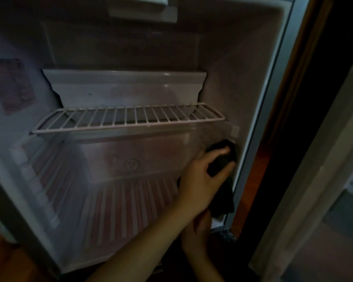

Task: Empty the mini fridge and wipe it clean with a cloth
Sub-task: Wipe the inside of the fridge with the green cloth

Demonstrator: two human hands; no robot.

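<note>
One mini fridge (222,64) is seen standing open, dimly lit, and its pale inner walls fill most of the view. One white wire shelf (128,119) is set across it about halfway up, running from the left wall to the right wall. Under the shelf one clear plastic bin (135,151) is fitted, with a round mark on its front, and a ribbed floor is seen through and below it. Two bare hands are counted, both at the fridge's lower right edge. The left hand (200,180) is reached across from the lower left, and its grip is closed round one dark cloth (226,192), thumb and fingers curled over the bunched top, which is pressed to the right inner wall just beside the bin's right end. The rest of the cloth is left hanging down that wall. The right hand (196,237) is held at the bottom right corner, partly hidden beneath the left forearm; whether its grip is spread or closed cannot be told.
</note>
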